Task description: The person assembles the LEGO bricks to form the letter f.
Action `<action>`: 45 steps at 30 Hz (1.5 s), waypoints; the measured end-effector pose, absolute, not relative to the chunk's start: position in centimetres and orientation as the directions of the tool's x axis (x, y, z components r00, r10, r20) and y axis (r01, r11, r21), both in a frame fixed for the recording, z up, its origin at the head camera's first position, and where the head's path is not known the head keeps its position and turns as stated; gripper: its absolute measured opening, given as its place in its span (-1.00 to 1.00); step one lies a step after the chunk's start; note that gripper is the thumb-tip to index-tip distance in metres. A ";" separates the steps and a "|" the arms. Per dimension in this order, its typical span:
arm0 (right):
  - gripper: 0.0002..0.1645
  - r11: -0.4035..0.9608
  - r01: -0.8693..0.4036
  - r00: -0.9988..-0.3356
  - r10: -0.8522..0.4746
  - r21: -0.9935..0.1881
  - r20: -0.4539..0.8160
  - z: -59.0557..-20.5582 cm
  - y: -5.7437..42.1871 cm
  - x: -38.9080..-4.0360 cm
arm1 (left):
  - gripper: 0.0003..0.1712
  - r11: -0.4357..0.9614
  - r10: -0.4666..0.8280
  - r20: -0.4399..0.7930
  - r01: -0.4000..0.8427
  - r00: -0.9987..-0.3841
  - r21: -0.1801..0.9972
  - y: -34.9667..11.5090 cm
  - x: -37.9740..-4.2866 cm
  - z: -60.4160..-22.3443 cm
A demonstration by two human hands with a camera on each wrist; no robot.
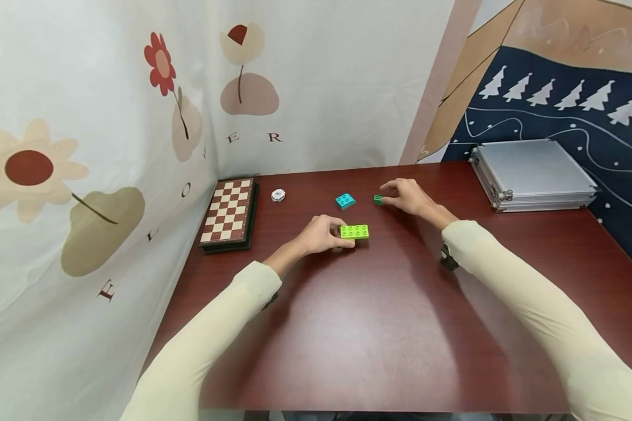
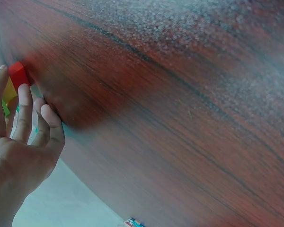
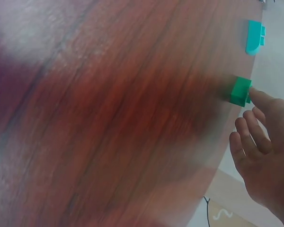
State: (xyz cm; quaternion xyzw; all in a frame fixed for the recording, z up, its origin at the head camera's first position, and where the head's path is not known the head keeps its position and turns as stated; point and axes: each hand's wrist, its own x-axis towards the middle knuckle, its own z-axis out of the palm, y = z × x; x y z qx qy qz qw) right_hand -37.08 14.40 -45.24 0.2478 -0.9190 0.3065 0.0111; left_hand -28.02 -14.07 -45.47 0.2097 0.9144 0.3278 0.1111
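Note:
My left hand (image 1: 320, 235) grips a small stack of toy building bricks at its left end, thumb at the near side. A lime-green brick (image 1: 354, 232) with two rows of studs tops the stack. The left wrist view shows a red brick (image 2: 20, 74) and a yellow brick (image 2: 10, 91) in it, partly hidden by the fingers of the left hand (image 2: 26, 142). Farther right, my right hand (image 1: 408, 196) reaches to a small green brick (image 1: 377, 200) on the table, its thumb tip right at the brick (image 3: 240, 91). The other fingers of that hand (image 3: 270, 151) are loosely bent and apart.
A turquoise brick (image 1: 345, 201) lies between the hands, toward the back. Left of it are a white round patterned piece (image 1: 278, 195) and a checkered game board box (image 1: 228, 211). Flat silver cases (image 1: 534, 172) are stacked at the back right of the dark red table (image 1: 390, 327).

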 end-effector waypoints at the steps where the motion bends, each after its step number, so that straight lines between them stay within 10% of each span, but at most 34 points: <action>1: -0.56 0.692 -0.458 -0.879 -0.448 -0.558 0.165 -45.3 14.3 -37.2 | -0.52 0.700 0.455 -0.066 0.311 -0.888 0.643 -14.1 -28.0 -45.4; 25: -0.72 0.693 -0.523 -0.831 -0.544 -0.497 0.116 -45.2 13.2 -36.8 | -0.58 0.688 0.463 -0.049 0.324 -0.885 0.650 -14.3 -27.9 -45.3; 45: -0.49 0.606 -0.633 -0.741 -0.654 -0.482 0.151 -45.2 13.0 -34.4 | -0.66 0.687 0.467 -0.073 0.310 -0.881 0.658 -14.1 -27.9 -45.3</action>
